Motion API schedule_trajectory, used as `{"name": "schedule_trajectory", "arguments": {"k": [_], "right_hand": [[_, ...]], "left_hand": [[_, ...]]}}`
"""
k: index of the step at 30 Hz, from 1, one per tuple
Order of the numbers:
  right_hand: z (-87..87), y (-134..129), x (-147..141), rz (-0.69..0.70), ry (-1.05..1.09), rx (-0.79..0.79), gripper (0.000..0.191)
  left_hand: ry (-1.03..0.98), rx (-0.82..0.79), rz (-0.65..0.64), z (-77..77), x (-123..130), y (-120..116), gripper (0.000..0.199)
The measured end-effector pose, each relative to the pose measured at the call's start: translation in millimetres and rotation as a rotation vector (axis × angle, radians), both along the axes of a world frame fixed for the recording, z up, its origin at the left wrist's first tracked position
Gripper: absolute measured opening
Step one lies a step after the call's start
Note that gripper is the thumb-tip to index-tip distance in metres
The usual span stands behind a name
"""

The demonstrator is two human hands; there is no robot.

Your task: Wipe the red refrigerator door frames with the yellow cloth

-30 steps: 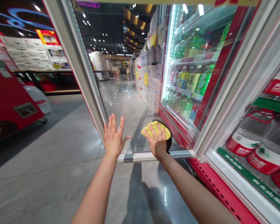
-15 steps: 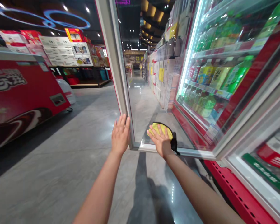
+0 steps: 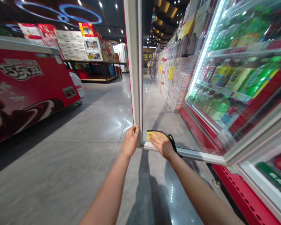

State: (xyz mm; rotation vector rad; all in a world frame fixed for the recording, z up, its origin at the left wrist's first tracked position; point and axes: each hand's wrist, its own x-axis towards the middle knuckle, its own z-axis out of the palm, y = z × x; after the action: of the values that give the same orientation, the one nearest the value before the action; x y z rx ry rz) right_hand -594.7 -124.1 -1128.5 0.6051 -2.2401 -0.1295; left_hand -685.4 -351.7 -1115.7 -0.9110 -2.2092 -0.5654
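Observation:
A glass fridge door (image 3: 136,78) with a pale frame stands swung out in front of me. My left hand (image 3: 130,142) is at the lower part of its outer edge, thumb and fingers closed on the frame. Against the bottom of the glass, close to the corner, my right hand (image 3: 163,146) presses a yellow cleaning cloth (image 3: 149,136) with black edging and a black loop. The fingers lie flat over the cloth and cover most of it.
Through the glass I see a lit drinks fridge with several bottles (image 3: 221,104) and stacked cartons (image 3: 178,90). A red chest freezer (image 3: 53,75) stands at left, with boxes (image 3: 70,43) on a rack behind it. Red fridge base (image 3: 239,193) lies at lower right.
My left hand has gone from flat with fingers stretched out to curled around the door's edge. My right hand has slid the cloth toward the glass's lower left corner. The view has turned left.

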Motion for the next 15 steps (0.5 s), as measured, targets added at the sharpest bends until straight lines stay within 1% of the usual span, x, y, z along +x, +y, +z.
{"name": "schedule_trajectory", "arguments": {"k": [2, 3, 5, 7, 8, 9, 10, 11, 13, 15], "right_hand": [[-4.1, 7, 8, -0.012, -0.025, 0.028, 0.034], [-1.4, 10, 9, -0.051, -0.022, 0.015, 0.034], [11.5, 10, 4, -0.156, 0.003, -0.048, 0.036], [25.2, -1, -11, -0.227, 0.033, -0.131, 0.041], [28.7, -10, -20, -0.24, 0.046, -0.169, 0.044], [28.6, -19, -28, -0.241, 0.057, -0.199, 0.046], [24.3, -28, -34, -0.238, 0.073, -0.222, 0.047], [16.0, -35, -38, -0.232, 0.089, -0.236, 0.047], [-9.4, -44, -38, -0.186, 0.093, -0.217, 0.046], [-36.9, -43, -31, -0.083, 0.04, -0.139, 0.043]], "left_hand": [[-0.013, 0.007, -0.012, -1.6, 1, 0, 0.062], [-0.019, 0.01, -0.017, -2.3, 2, 0, 0.063], [-0.031, 0.015, -0.023, -3.1, 3, 2, 0.064], [-0.041, 0.017, -0.026, -3.4, 4, 4, 0.064], [-0.044, 0.016, -0.027, -3.4, 5, 4, 0.064], [-0.048, 0.015, -0.028, -3.5, 5, 5, 0.064], [-0.051, 0.013, -0.029, -3.5, 6, 5, 0.064], [-0.053, 0.011, -0.029, -3.6, 6, 5, 0.065], [-0.057, 0.01, -0.027, -4.0, 6, 6, 0.066], [-0.063, 0.014, -0.024, -4.5, 7, 7, 0.067]]}}
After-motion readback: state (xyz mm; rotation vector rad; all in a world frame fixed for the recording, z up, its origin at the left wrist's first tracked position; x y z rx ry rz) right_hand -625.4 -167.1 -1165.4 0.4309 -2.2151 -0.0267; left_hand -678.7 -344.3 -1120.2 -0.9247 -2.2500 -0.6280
